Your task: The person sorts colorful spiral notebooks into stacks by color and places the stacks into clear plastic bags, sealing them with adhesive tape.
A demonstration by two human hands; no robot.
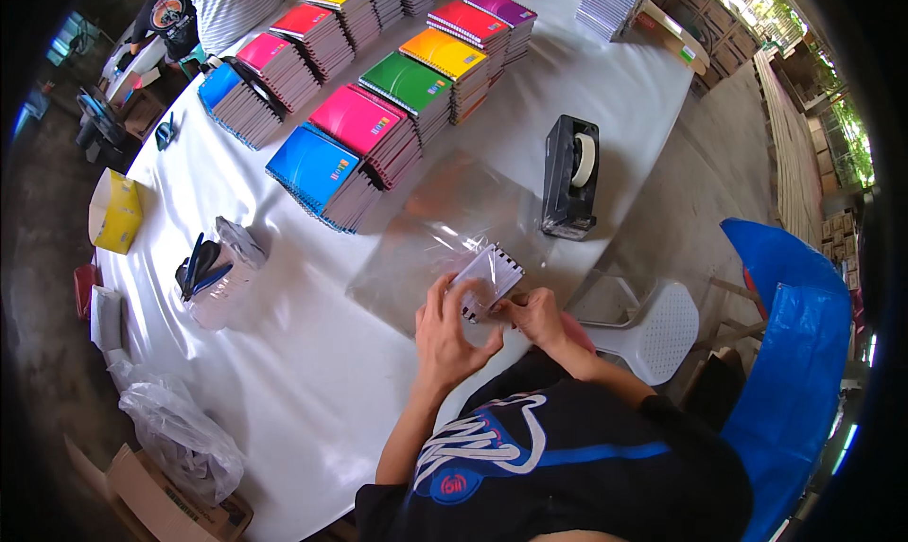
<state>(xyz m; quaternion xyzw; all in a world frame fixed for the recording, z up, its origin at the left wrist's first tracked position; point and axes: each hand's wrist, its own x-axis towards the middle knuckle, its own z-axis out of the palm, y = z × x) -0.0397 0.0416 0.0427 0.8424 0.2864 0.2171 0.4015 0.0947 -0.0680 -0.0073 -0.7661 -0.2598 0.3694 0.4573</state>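
Both hands work at the near edge of the white table (312, 372), close together. Left hand (452, 339) grips the small spiral notebook (487, 279) from the left side, fingers curled over its lower edge. Right hand (536, 315) pinches the notebook's lower right corner, fingertips touching it. Notebook is tilted, wire binding along its far-right side, wrapped in or lying on a clear plastic sheet (435, 230) that spreads toward the table middle; cannot tell which.

Black tape dispenser (571, 178) stands just beside the sheet's right side, near the right edge. Stacks of coloured notebooks (369, 116) run in rows across the far half of the table: blue, pink, green, orange, magenta. Clear bag with blue pens (213, 272) sits near the left edge; yellow box (115, 211) at the left edge. White plastic chair (657, 329) and blue bag (794, 353) stand off the right edge. Another person (222, 3) stands at the far left corner.
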